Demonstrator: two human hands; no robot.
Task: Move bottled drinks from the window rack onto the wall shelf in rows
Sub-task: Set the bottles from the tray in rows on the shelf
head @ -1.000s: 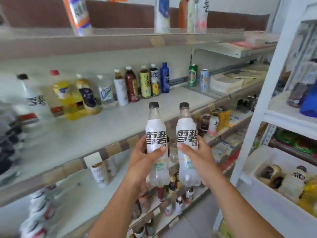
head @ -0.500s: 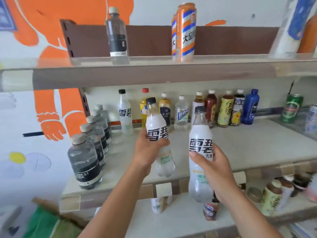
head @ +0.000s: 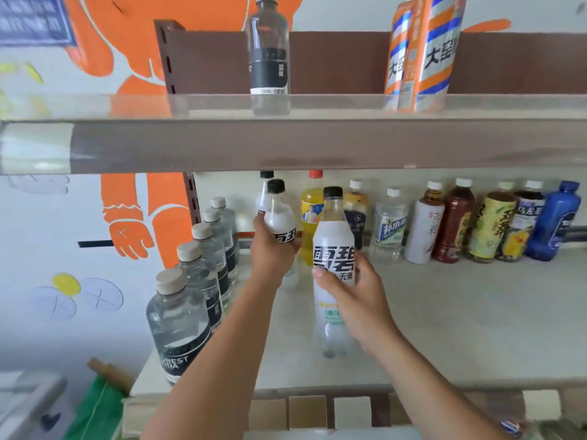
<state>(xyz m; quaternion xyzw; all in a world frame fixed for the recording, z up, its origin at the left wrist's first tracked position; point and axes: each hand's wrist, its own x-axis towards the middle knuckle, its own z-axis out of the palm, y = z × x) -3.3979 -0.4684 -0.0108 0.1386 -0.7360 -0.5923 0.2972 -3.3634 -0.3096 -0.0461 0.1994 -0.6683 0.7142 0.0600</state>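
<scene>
My left hand [head: 271, 252] grips a white-labelled bottle with a black cap [head: 279, 217], held deep over the wall shelf [head: 460, 322] just in front of a matching bottle [head: 264, 192] at the back. My right hand [head: 355, 296] grips a second white-labelled bottle [head: 333, 249], closer to me above the shelf. Both bottles are upright. Whether their bases touch the shelf I cannot tell.
A row of several clear soda bottles [head: 190, 300] runs front to back along the shelf's left end. Mixed drinks [head: 451, 223] line the back wall. An upper shelf [head: 286, 144] overhangs, carrying a dark-labelled bottle [head: 269, 58] and orange striped cartons [head: 422, 52].
Both hands have pushed their bottles further in over the shelf; the left bottle went toward the back beside the matching one. The view has closed in on the shelf's left part.
</scene>
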